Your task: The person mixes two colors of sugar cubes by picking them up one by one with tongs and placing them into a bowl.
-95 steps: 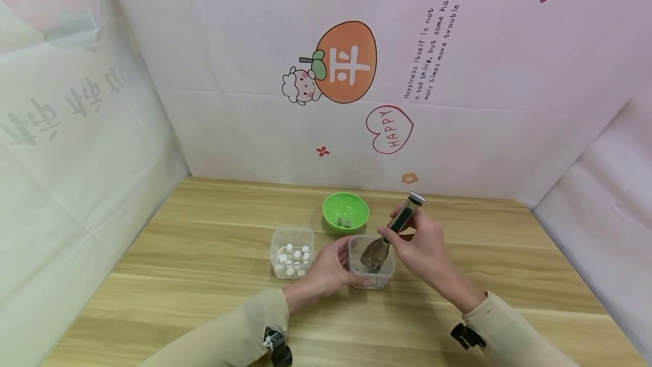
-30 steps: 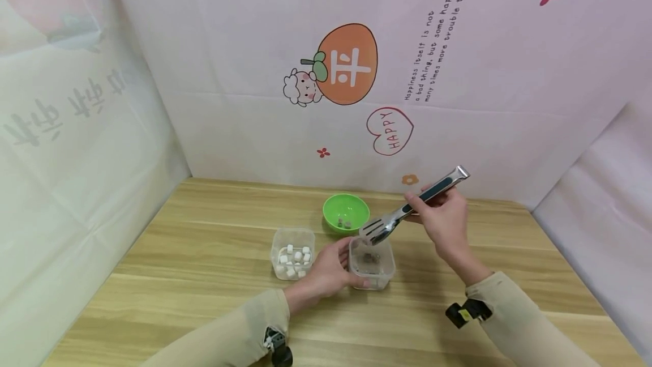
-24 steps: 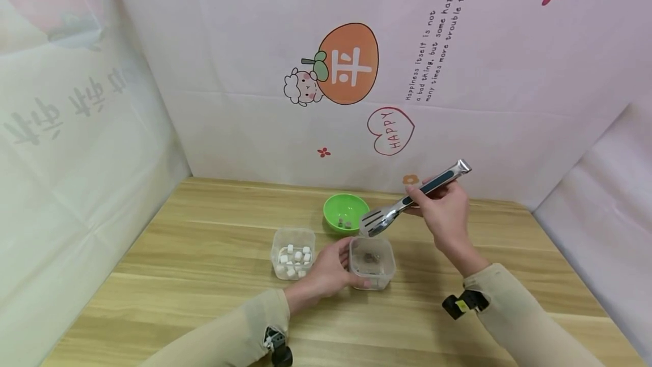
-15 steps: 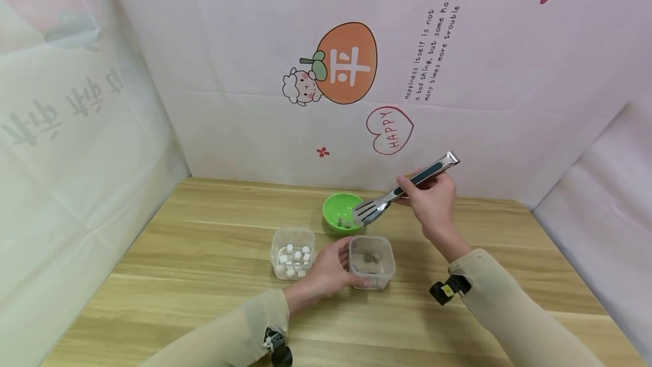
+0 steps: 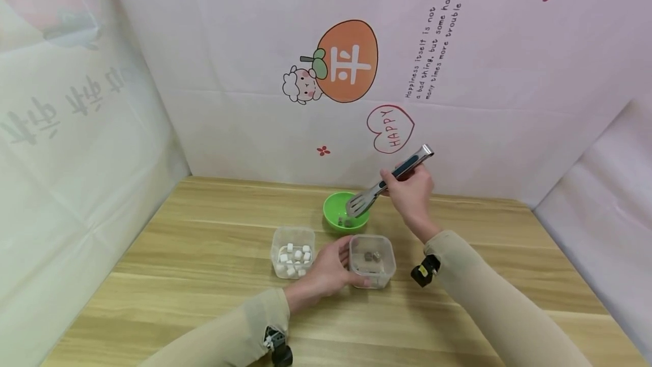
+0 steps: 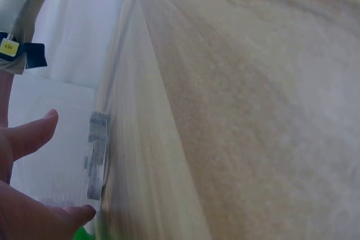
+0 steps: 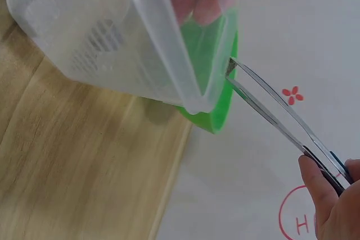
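My right hand (image 5: 411,194) holds metal tongs (image 5: 377,188) with dark handle grips. Their slotted tips hang over the green bowl (image 5: 332,203). Between the tips, a small dark cube (image 7: 231,67) shows in the right wrist view. A couple of greyish cubes (image 5: 348,223) lie in that bowl. My left hand (image 5: 328,269) grips a clear plastic container (image 5: 389,268) from its left side, thumb at the front and fingers behind. Inside the container are a few grey-brown cubes (image 5: 368,256). In the left wrist view, thumb and fingers straddle the container (image 6: 62,167).
Left of my left hand stands a second clear container (image 5: 277,237) with several white cubes (image 5: 297,254). All of it rests on a wooden table (image 5: 204,231). A printed white backdrop (image 5: 244,129) rises along the table's back edge.
My right hand has lifted the tongs out of the clear container, then moved them left and back over the green bowl. My left hand has stayed on the container.
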A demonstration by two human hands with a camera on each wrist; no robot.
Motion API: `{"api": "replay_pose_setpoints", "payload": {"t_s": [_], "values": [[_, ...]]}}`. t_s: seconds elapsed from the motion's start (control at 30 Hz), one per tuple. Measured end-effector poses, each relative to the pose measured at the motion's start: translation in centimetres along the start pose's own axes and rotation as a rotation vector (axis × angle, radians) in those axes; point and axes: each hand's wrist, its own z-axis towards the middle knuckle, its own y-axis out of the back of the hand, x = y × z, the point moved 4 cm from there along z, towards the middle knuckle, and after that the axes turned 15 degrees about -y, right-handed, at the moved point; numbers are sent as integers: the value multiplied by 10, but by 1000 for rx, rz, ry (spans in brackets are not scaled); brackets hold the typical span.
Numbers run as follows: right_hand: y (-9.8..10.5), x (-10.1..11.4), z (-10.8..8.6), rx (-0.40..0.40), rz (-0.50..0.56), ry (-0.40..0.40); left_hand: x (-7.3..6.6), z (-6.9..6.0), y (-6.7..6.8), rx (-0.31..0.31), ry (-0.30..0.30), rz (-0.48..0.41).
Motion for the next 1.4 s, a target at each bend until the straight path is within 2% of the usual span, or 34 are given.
{"api": "replay_pose_setpoints", "payload": {"t_s": [0.4, 0.73, 0.97, 1.4], "values": [[-15, -10, 2, -9, -62, 26, 0, 0, -1, 2, 5, -1], [-14, -12, 2, -44, -83, 41, 0, 0, -2, 9, 4, -3], [-1, -6, -5, -60, -77, 71, 1, -1, -2, 6, 1, 16], [32, 25, -47, 56, 43, 164, 1, 0, 0, 9, -11, 17]]}}
